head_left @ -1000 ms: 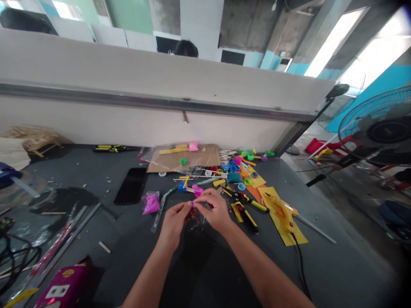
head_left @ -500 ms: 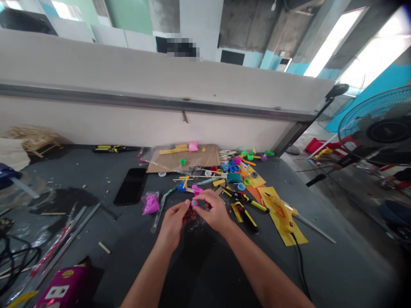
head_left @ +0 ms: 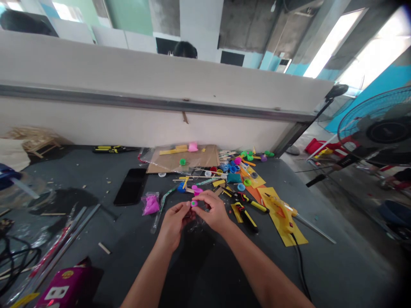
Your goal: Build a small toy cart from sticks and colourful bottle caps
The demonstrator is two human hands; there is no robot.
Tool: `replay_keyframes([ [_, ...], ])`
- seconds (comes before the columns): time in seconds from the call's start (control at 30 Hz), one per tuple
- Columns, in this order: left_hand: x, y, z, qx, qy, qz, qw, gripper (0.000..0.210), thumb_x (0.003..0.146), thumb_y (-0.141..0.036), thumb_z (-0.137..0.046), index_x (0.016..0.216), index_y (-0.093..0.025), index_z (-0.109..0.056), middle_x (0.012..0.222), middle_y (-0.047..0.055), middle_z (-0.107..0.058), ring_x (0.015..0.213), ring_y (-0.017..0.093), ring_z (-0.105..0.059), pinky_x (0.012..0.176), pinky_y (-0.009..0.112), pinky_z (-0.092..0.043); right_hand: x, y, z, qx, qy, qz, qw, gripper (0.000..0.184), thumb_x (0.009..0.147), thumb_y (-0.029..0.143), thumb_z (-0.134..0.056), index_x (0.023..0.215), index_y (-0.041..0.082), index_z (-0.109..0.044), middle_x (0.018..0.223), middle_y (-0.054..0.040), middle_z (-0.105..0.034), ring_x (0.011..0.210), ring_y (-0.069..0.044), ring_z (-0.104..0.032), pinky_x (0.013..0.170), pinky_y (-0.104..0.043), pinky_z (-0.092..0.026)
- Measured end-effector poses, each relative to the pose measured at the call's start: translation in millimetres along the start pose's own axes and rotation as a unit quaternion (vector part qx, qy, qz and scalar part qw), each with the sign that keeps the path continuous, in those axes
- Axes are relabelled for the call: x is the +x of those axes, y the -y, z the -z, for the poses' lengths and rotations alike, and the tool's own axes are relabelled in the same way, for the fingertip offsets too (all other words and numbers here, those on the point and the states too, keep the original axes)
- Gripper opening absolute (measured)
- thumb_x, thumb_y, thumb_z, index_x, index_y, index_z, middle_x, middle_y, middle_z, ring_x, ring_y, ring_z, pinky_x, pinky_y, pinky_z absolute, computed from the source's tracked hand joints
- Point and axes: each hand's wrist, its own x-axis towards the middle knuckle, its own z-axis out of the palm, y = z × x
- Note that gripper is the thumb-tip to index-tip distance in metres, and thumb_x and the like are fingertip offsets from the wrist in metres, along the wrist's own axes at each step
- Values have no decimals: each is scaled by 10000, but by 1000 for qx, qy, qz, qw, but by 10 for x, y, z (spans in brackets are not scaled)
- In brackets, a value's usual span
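A small pink piece with a green middle (head_left: 194,204) is held up between both hands over the table's centre. My left hand (head_left: 175,217) is closed, its thumb and fingertips on the piece's left side. From the right, my right hand (head_left: 213,210) pinches the same piece between thumb and fingers. Crumpled clear plastic (head_left: 198,224) lies just below the fingers. Beyond them are a bright pink part (head_left: 196,189) and a blue cap (head_left: 181,187). To the left sits a clear bag of pink clay-like material (head_left: 150,203).
A black phone (head_left: 130,187) lies left. Pliers (head_left: 247,216) and a yellow glue gun (head_left: 282,209) with a cord lie right. Cardboard (head_left: 202,156) and several coloured caps are at the back, before a white partition (head_left: 128,124). A purple power box (head_left: 64,286) stands front left.
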Motion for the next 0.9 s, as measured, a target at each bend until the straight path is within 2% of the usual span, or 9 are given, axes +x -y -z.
replay_keyframes([
  [0.1,-24,-13,-16,-39,5,32,999,213,606,-313,-764,698,-143,-676,630,3,-635,572,92,-573,606,213,-504,-6,-3,-19,20,4,-14,1000,269,718,263,-671,982,229,-631,883,-31,-607,658,-128,-511,549,-232,-412],
  [0.27,-21,-15,-17,-37,9,53,998,219,634,-330,-742,739,-148,-682,657,24,-640,599,110,-587,592,224,-506,-10,-15,-29,24,-6,-15,1000,141,741,236,-630,879,208,-621,847,-26,-599,632,-119,-497,556,-225,-413],
  [0.37,4,-12,0,17,-7,-2,1000,266,670,-368,-705,833,-159,-676,767,39,-658,680,134,-608,627,248,-503,-5,-26,-5,-4,-11,-19,1000,156,743,233,-623,897,209,-619,847,-26,-602,629,-119,-498,586,-230,-423],
  [0.43,2,-12,11,104,-46,-87,990,251,691,-360,-681,863,-176,-672,815,37,-657,741,154,-611,673,272,-497,-4,-42,8,-15,-10,-29,999,161,742,241,-625,900,210,-617,835,-20,-609,622,-118,-503,598,-231,-428],
  [0.5,-19,-11,19,239,-86,-212,944,200,732,-326,-639,878,-197,-682,863,38,-654,820,176,-601,748,301,-478,-6,-63,11,-13,-5,-44,999,163,741,257,-630,896,210,-613,808,-10,-620,605,-115,-511,594,-226,-431],
  [0.57,-45,0,27,368,-93,-333,863,201,785,-275,-577,945,-223,-687,920,45,-642,882,187,-580,807,322,-450,-8,-84,7,-4,1,-58,998,161,742,275,-633,887,210,-611,765,1,-625,577,-110,-514,574,-218,-429],
  [0.67,-67,37,39,472,-76,-437,762,295,827,-195,-509,1084,-250,-643,944,58,-609,880,185,-554,797,338,-441,-7,-102,2,7,5,-68,998,154,740,288,-634,871,209,-612,714,12,-622,547,-104,-513,548,-206,-422],
  [0.77,-67,66,49,510,-71,-481,710,369,829,-130,-485,1159,-248,-597,941,68,-582,863,185,-533,775,345,-442,-2,-101,9,4,0,-71,997,149,737,288,-634,861,207,-620,696,15,-619,539,-102,-514,535,-199,-417],
  [0.9,-68,52,58,531,-60,-504,678,407,808,-71,-481,1161,-238,-596,950,74,-571,869,188,-522,770,348,-443,1,-91,17,2,5,-70,998,152,747,279,-622,878,203,-631,689,13,-616,542,-100,-512,530,-194,-412],
])
